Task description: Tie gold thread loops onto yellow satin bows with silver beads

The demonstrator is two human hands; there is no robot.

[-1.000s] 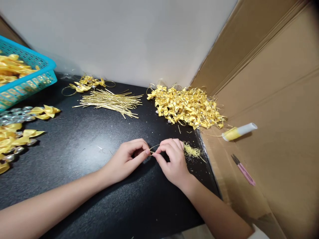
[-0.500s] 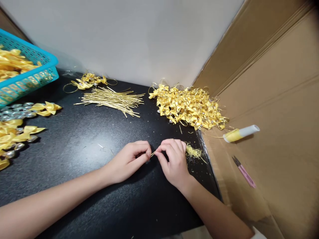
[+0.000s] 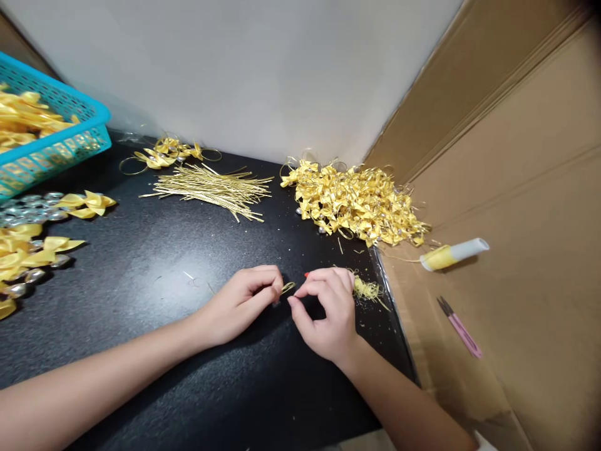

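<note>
My left hand [image 3: 248, 297] pinches a thin gold cord [image 3: 288, 287] over the black table, and a small loop of it sticks out past the fingertips. A short way to the right, my right hand [image 3: 326, 307] has its thumb and index finger brought together at the tips; whatever lies between them is too small to make out. A small red spot shows behind its index finger. Beside that hand lies a tangle of yellow thread scraps [image 3: 366, 288], partly covered by the fingers.
Cut gold cords [image 3: 211, 188] lie in a bunch behind my hands. A heap of yellow ribbon bows [image 3: 357, 200] fills the back right. Further bows and silver beads [image 3: 35, 275] lie left, below a blue basket [image 3: 56, 147]. Pink thread snips [image 3: 462, 332] and a thread tube [image 3: 455, 252] rest on cardboard.
My right hand's fingertips have drawn slightly away from the cord at my left hand. The cord's end now shows as a loop. My left hand has barely moved.
</note>
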